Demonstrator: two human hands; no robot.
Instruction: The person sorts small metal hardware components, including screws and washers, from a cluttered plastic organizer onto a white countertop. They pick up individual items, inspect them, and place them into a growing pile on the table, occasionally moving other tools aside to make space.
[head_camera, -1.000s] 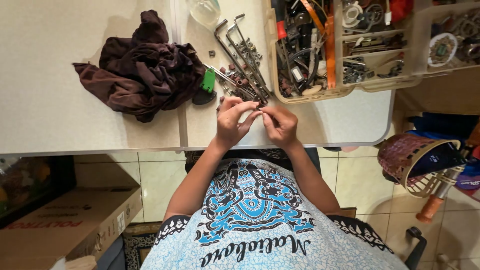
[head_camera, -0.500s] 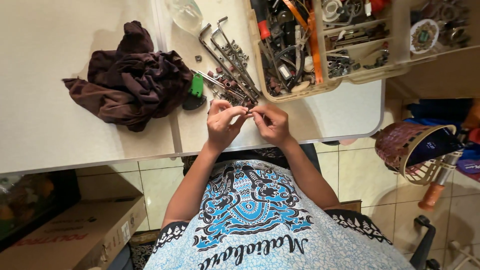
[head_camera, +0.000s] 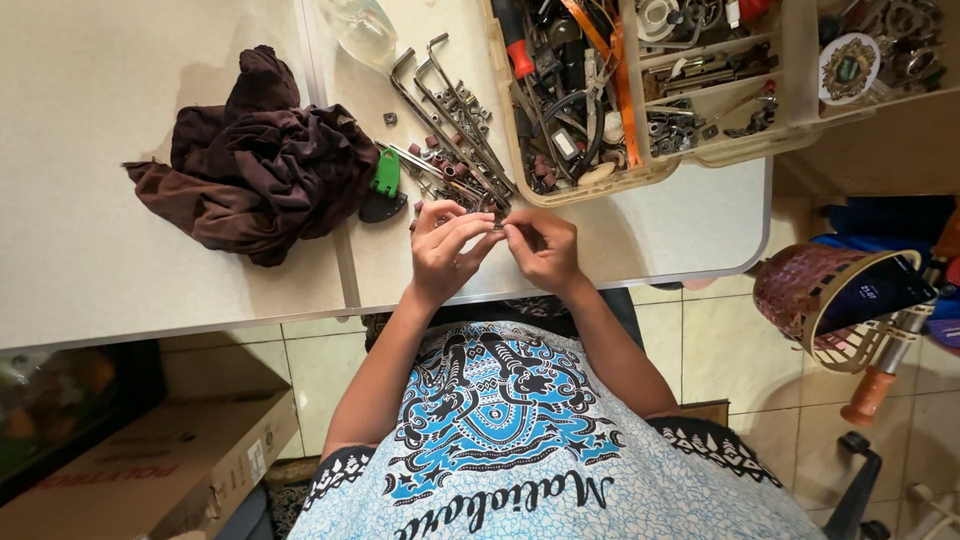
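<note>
A pale speckled surface (head_camera: 150, 150) spans a tiled room. Above its near edge, the left hand (head_camera: 445, 250) and right hand (head_camera: 545, 250) pinch one small dark metal part (head_camera: 497, 222) between their fingertips, each grip narrow. It could slip and drop to the floor. Its long axis and heading are too small to tell.

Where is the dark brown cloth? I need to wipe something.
In the head view, the dark brown cloth lies crumpled on the table, left of the hex keys and both hands.
</note>
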